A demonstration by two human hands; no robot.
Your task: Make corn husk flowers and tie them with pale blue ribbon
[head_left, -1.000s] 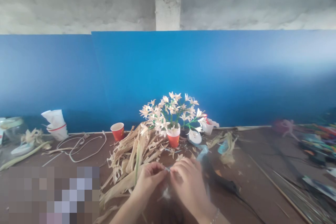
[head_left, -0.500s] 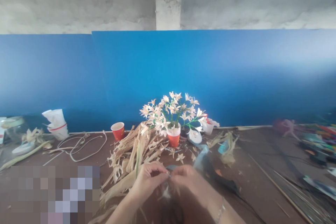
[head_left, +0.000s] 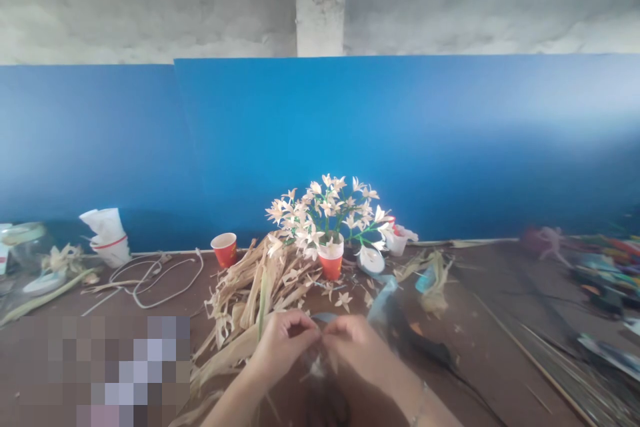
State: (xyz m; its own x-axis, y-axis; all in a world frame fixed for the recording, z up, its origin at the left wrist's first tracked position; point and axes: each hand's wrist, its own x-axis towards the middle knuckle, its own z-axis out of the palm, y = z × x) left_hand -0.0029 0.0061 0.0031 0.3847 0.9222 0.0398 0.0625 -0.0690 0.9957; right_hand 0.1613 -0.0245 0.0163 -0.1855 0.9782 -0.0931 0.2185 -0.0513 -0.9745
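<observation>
My left hand (head_left: 286,341) and my right hand (head_left: 356,345) meet fingertip to fingertip low in the middle of the view. Each is closed in a pinch, and whatever lies between the fingers is too small to make out. Just beyond them, cut star-shaped petals (head_left: 343,301) lie on the brown table. A red paper cup (head_left: 331,268) behind these holds a bunch of pale artificial flowers (head_left: 327,210) on green stems. To the left of my hands spreads a heap of dried corn husks (head_left: 250,287). A small whitish blurred thing (head_left: 316,368) shows below my fingers.
Another red cup (head_left: 225,251) stands behind the husks, near a white cable (head_left: 167,303). A white cup with crumpled tissue (head_left: 111,248) is farther left. On the right lie a dark tool with a cord (head_left: 430,347), thin sticks (head_left: 560,367) and blurred coloured items (head_left: 610,260). A blue partition (head_left: 320,120) closes the back.
My right hand has shifted slightly, its wrist lower and to the left. Both hands stay pinched together at the same spot; the things on the table have not moved.
</observation>
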